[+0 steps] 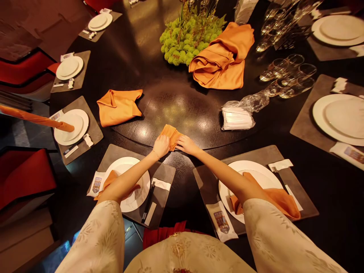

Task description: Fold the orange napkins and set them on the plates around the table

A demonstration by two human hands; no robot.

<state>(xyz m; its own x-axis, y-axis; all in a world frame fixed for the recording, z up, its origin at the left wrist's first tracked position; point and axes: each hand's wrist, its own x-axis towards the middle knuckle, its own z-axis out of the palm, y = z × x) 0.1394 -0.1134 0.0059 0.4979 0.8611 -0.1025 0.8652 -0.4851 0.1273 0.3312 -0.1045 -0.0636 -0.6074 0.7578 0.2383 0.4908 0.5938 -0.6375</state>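
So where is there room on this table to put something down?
The shiny turntable is bare between the folded napkin and the wrapped packet. Another dark gap lies between the left placemat and the right placemat. The left hand and right hand hold a small napkin at the front edge. It's crowded by the glasses and the napkin pile.

The room is dim and warm, lit from overhead, so a soft yellowish glare pools on the polished dark surface (187,110) while the red chairs (25,178) at the left sink into shadow. The white plates (341,117) shine nearly washed-out, and the glasses (287,76) at upper right smear into streaky highlights. The middle is sharp, with the orange napkin (170,134), left hand (161,146) and right hand (185,144) evenly lit, but wide-angle distortion bows the edges and stretches the pale sleeves (99,235) below.
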